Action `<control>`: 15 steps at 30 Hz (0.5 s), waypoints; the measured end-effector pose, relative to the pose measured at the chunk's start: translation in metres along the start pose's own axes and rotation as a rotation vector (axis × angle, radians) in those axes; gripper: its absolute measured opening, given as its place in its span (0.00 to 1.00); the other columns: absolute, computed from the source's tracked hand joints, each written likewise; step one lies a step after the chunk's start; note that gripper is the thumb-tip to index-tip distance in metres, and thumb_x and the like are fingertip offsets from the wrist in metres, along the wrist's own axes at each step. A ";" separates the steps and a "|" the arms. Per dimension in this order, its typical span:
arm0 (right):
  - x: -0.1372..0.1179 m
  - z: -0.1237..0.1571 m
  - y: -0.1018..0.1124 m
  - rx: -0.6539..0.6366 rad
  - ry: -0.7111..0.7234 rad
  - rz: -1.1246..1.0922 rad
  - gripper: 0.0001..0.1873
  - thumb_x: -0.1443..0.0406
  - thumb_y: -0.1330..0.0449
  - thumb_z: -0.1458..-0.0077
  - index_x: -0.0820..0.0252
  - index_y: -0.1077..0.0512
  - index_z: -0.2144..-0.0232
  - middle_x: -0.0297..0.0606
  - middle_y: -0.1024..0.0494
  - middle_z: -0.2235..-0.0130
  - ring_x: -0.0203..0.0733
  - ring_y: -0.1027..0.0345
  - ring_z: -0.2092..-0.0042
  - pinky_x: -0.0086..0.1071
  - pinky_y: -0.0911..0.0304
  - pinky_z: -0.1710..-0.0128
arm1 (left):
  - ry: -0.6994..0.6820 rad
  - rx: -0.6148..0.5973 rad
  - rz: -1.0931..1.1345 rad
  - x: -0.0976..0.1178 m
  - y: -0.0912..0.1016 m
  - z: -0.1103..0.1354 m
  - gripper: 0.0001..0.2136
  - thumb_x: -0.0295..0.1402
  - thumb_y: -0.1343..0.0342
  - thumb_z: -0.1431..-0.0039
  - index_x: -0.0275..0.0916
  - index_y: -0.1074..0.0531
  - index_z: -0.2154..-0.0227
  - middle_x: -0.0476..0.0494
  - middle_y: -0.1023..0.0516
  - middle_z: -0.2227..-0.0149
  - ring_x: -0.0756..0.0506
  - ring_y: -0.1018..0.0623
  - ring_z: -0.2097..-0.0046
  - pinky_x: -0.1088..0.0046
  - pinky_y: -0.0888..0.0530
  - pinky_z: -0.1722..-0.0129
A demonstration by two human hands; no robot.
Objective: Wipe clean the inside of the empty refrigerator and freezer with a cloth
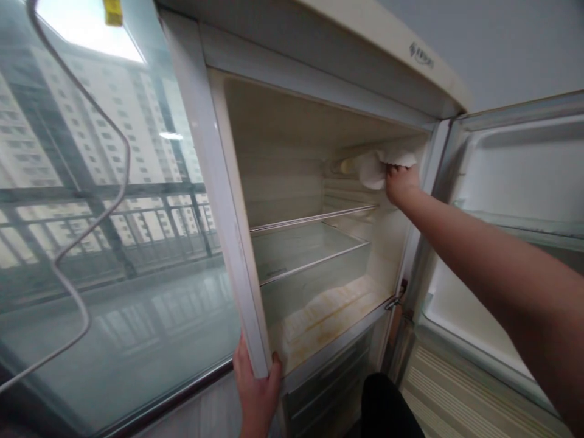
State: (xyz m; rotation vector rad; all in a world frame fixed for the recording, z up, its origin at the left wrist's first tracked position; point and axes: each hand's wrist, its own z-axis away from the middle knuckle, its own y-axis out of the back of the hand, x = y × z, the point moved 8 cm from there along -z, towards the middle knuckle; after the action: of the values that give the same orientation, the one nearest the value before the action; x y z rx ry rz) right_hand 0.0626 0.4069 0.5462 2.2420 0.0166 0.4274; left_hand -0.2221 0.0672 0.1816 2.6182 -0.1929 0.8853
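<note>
An old refrigerator (223, 182) stands with its upper compartment exposed. My right hand (402, 182) reaches inside and is closed on a white cloth or tissue (373, 170), which lies against the upper right inner wall beside a pale fitting (347, 165). Low on the left, my left hand (256, 386) grips the fridge's left front edge, thumb on the inner side and fingers around the outside. Two glass shelves (314, 243) span the compartment below my right hand. Yellowish-brown stains mark the compartment floor (326, 316).
The fridge door (524, 164) is swung out to the right, with door racks. Below, a lower compartment (328, 383) shows drawer fronts, and a dark-clothed knee (387, 407) is close to it. A white cable (116, 201) hangs before the window (150, 243) on the left.
</note>
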 end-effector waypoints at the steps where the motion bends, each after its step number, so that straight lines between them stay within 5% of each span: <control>1: -0.004 0.005 -0.001 -0.004 0.025 0.041 0.25 0.75 0.56 0.37 0.78 0.32 0.42 0.64 0.32 0.40 0.59 0.42 0.38 0.51 0.50 0.40 | 0.003 -0.002 0.004 -0.001 0.000 0.000 0.30 0.40 0.44 0.41 0.33 0.39 0.38 0.29 0.33 0.41 0.33 0.33 0.39 0.51 0.33 0.40; 8: -0.037 0.004 -0.019 -0.071 0.346 0.191 0.20 0.73 0.53 0.38 0.69 0.22 0.55 0.57 0.31 0.41 0.57 0.39 0.41 0.52 0.45 0.43 | 0.029 -0.002 0.021 -0.011 -0.001 0.002 0.26 0.42 0.44 0.42 0.35 0.36 0.42 0.29 0.32 0.42 0.33 0.33 0.39 0.51 0.34 0.39; 12: -0.046 -0.018 -0.037 -0.110 0.470 0.143 0.22 0.72 0.52 0.37 0.65 0.26 0.46 0.50 0.39 0.33 0.53 0.42 0.38 0.50 0.46 0.40 | 0.088 -0.008 0.029 -0.012 -0.002 0.004 0.27 0.43 0.44 0.41 0.37 0.37 0.41 0.31 0.32 0.41 0.34 0.32 0.38 0.52 0.33 0.39; 15: -0.051 -0.041 -0.056 -0.145 0.435 0.058 0.26 0.70 0.46 0.38 0.62 0.33 0.38 0.48 0.34 0.35 0.51 0.35 0.44 0.48 0.45 0.41 | 0.165 0.024 0.007 -0.015 0.000 0.007 0.30 0.45 0.46 0.39 0.37 0.40 0.38 0.30 0.33 0.40 0.33 0.32 0.37 0.51 0.32 0.39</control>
State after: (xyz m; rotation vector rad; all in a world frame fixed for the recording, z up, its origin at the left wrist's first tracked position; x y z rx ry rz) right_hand 0.0095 0.4660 0.5139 1.9735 0.1428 0.9110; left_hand -0.2300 0.0648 0.1667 2.5512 -0.1482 1.1068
